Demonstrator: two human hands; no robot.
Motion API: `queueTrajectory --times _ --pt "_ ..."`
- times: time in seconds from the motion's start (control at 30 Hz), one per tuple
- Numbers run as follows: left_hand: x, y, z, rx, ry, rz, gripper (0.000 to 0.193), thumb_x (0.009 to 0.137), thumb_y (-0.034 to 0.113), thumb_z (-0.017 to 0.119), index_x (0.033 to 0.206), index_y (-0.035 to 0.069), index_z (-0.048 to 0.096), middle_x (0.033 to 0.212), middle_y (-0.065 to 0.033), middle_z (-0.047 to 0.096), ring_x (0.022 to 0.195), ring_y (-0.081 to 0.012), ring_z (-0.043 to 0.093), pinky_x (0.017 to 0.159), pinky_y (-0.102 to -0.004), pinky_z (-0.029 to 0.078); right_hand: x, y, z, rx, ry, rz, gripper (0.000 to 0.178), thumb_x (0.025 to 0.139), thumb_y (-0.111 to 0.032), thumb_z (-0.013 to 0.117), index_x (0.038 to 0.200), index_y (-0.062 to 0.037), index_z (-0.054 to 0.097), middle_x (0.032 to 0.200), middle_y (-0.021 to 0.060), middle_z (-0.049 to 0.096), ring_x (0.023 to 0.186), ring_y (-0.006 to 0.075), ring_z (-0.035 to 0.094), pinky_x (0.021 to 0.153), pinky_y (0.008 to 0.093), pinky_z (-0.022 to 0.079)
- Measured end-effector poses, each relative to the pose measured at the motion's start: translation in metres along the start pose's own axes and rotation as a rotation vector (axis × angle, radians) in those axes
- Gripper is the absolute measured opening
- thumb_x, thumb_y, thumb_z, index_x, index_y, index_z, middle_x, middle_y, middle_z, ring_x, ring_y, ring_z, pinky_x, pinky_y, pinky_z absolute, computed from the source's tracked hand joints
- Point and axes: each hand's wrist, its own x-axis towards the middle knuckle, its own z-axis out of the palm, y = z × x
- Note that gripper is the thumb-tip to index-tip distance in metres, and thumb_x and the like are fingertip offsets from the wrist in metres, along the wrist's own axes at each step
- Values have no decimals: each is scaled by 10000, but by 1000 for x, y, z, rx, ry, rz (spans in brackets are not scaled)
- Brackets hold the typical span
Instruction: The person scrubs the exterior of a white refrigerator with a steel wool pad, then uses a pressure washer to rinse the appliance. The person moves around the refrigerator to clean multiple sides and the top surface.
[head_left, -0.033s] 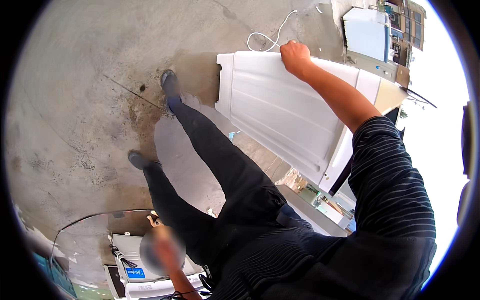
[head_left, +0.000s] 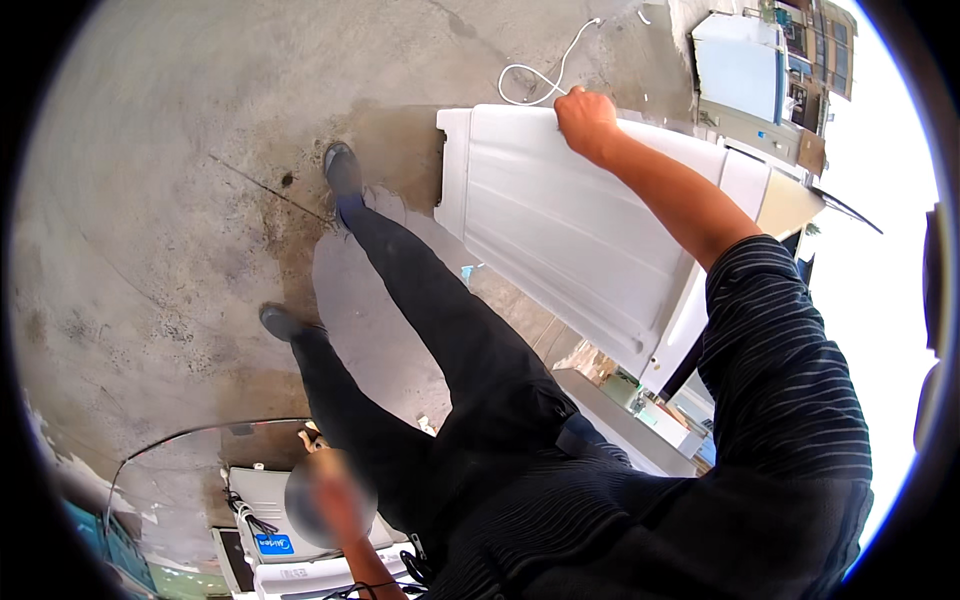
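Observation:
My right hand (head_left: 587, 118) is curled over the far edge of a white appliance cabinet (head_left: 570, 210), which looks like a washing machine. The cabinet's broad side panel has shallow pressed ridges, and one end stands near the concrete floor. My left hand (head_left: 335, 505) is low at the left, above a second appliance (head_left: 255, 490) in grey and white with a blue label and a bundled cord. A round blur hides the left hand's fingers and whatever they may touch.
A white cord (head_left: 520, 85) lies looped on the concrete floor (head_left: 170, 200) beyond the cabinet. Wet patches surround my shoes (head_left: 342, 165). A thin curved dark rod or hose (head_left: 190, 430) arcs at lower left. Other boxy white units (head_left: 740, 65) stand at upper right.
My right hand has shifted slightly along the cabinet's edge toward its floor end. The whole view has drifted a little; my left hand keeps its place over the second appliance.

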Motion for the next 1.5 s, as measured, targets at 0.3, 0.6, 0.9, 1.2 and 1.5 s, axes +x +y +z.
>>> queueTrajectory --times 0.3,0.6,0.9,1.2,1.5 --pt "-67 339 44 152 236 411 502 1007 211 554 1440 -15 439 1114 -182 631 1029 -269 591 976 -371 449 63 -40 24 116 -208 -202 196 815 -58 711 1007 -69 752 1086 158 701 1039 273 699 797 340 574" --pt "-91 477 68 548 76 271 1047 848 389 772 1622 145 112 1475 -307 420 1321 -462 491 1096 -495 410 -21 25 -49 69 -379 -293 195 791 -39 712 983 -54 746 1071 162 681 976 271 704 774 350 570" --pt "-52 558 14 668 39 263 1058 818 386 785 1624 174 133 1439 -305 461 1300 -464 508 1075 -493 429 -9 7 -24 123 -416 -262 235 784 -29 721 1019 -24 729 1121 172 651 946 272 716 727 351 579" --pt "-51 629 24 868 97 310 1000 842 402 762 1608 133 179 1429 -328 465 1282 -471 517 1071 -488 428 76 35 -3 522 -407 153 210 829 -91 701 1030 -82 762 1113 141 710 1034 262 708 781 351 576" --pt "-101 771 90 1068 146 486 1015 842 442 755 1618 181 156 1468 -307 402 1283 -473 509 1059 -503 443 73 63 -16 767 -541 119 306 843 -147 721 1147 -124 753 1195 58 727 1108 240 695 796 381 579"
